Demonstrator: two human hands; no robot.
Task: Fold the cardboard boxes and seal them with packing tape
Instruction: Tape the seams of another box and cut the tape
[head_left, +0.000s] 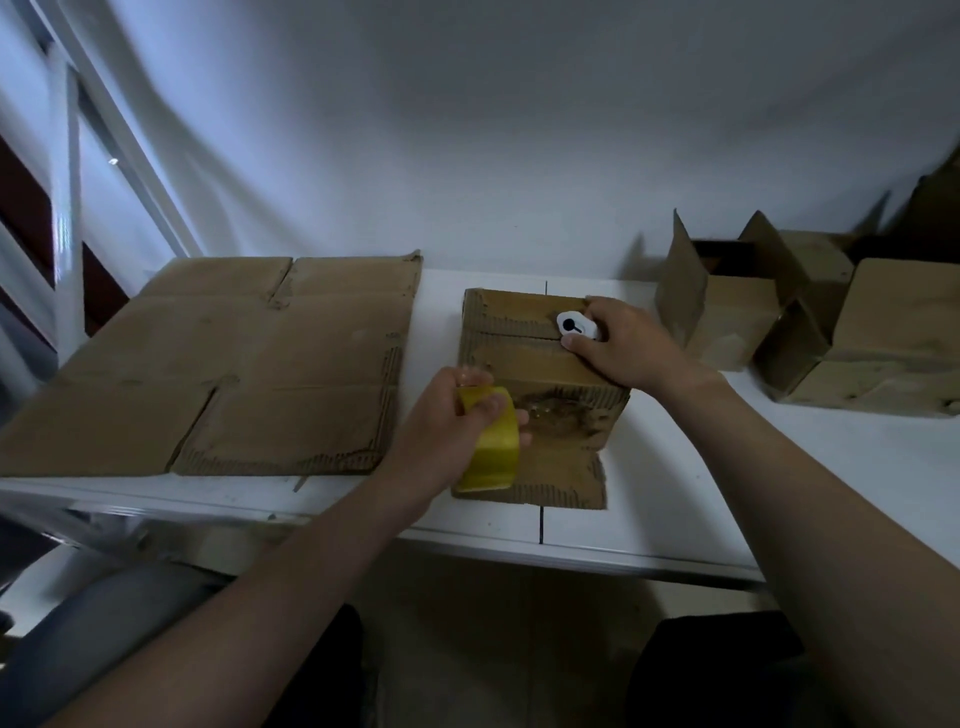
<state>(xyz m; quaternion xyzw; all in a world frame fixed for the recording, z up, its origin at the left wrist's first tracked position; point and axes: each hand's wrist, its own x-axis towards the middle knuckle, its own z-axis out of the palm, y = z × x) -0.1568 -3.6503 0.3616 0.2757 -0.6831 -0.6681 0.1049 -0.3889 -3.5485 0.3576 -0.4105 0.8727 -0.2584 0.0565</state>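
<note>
A small folded cardboard box (524, 364) stands on the white table (675, 499) in front of me, with one flap lying flat toward the near edge. My left hand (457, 415) grips a yellow roll of packing tape (493, 447) at the box's near left corner. My right hand (618, 345) holds a small white cutter with a black mark (574, 325) against the box's top, near its far right edge.
A large flattened cardboard sheet (234, 364) covers the table's left half. Two more boxes (727, 306) (883, 338) stand at the right, one with raised flaps. A white metal frame (67, 208) rises at the far left. A white wall backs the table.
</note>
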